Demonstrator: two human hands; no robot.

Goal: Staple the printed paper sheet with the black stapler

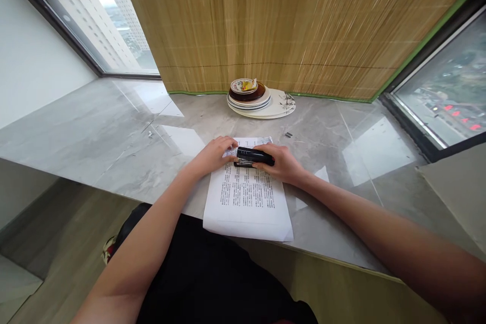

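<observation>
A black stapler (250,156) lies sideways over the far part of a stack of printed paper sheets (246,212). My right hand (283,162) grips its right end, thumb on the near side and fingers on the far side. At the stapler's left end, my left hand (218,154) curves its thumb and fingers about the tip, and they seem to touch it. A narrow gap shows between the stapler's upper arm and its base. The paper's near edge hangs slightly over the counter's front edge.
Stacked plates (248,104) stand at the back on a grey marble counter (83,121), with a small yellow packet (248,84) on top. Two small dark staple strips (288,135) lie right of the paper. Small crumpled bits (150,134) are at left. A bamboo blind (266,25) hangs behind.
</observation>
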